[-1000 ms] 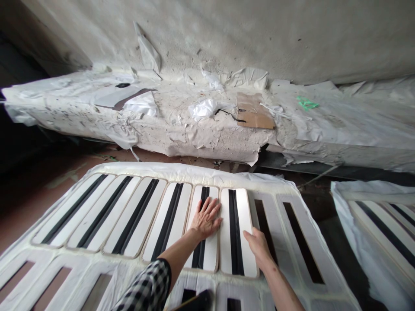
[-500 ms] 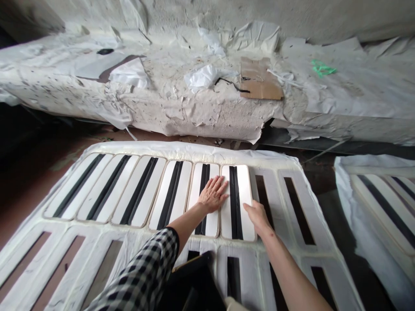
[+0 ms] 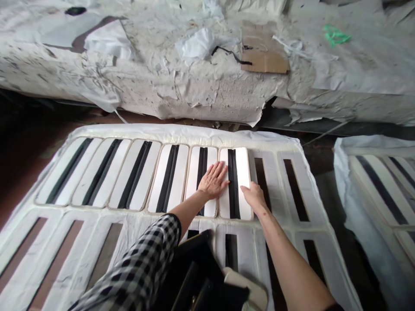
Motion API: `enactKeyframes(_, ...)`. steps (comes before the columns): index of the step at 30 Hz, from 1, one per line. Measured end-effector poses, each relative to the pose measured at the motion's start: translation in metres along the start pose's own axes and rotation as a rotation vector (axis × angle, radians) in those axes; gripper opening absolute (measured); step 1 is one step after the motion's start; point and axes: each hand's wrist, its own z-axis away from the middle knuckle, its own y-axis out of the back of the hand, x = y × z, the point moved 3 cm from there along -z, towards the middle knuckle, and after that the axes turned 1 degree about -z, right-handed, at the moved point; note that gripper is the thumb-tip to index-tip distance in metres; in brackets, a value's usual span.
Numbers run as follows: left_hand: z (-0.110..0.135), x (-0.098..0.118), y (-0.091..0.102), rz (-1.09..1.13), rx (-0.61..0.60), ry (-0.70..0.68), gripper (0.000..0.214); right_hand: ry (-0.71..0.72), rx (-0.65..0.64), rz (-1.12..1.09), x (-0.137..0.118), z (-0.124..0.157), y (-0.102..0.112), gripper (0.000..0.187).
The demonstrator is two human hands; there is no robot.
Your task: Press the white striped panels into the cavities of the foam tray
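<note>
a person's bare left hand [image 3: 213, 180] lies palm down, fingers extended and slightly spread, across two neighbouring white, round-cornered panels with black centre stripes: the left panel [image 3: 198, 157] and the right panel [image 3: 235, 192]. the bare right hand [image 3: 255, 196] is at the right panel's outer edge, thumb on top, other fingers curled; whether they grip underneath cannot be told. the right panel is sixth from the left in the upper row of a large, white, fabric-covered slotted frame [image 3: 194, 133].
</note>
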Motion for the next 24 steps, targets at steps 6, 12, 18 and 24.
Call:
enactKeyframes(6,0.001,-0.002,0.000,-0.003,0.000,-0.025,0.067,-0.023,-0.114,-0.262,0.012,-0.002,-0.002,0.029)
enactKeyframes(12,0.001,-0.001,0.004,0.003,-0.009,-0.070,0.071,-0.062,-0.271,-0.544,0.012,-0.002,-0.001,0.045)
enactKeyframes(18,0.000,-0.002,0.004,0.016,-0.024,-0.049,0.072,-0.034,-0.277,-0.555,0.014,-0.002,0.000,0.046)
enactKeyframes(24,0.000,0.001,0.001,-0.010,-0.012,-0.030,0.071,0.022,-0.080,-0.291,0.020,-0.001,-0.003,0.035)
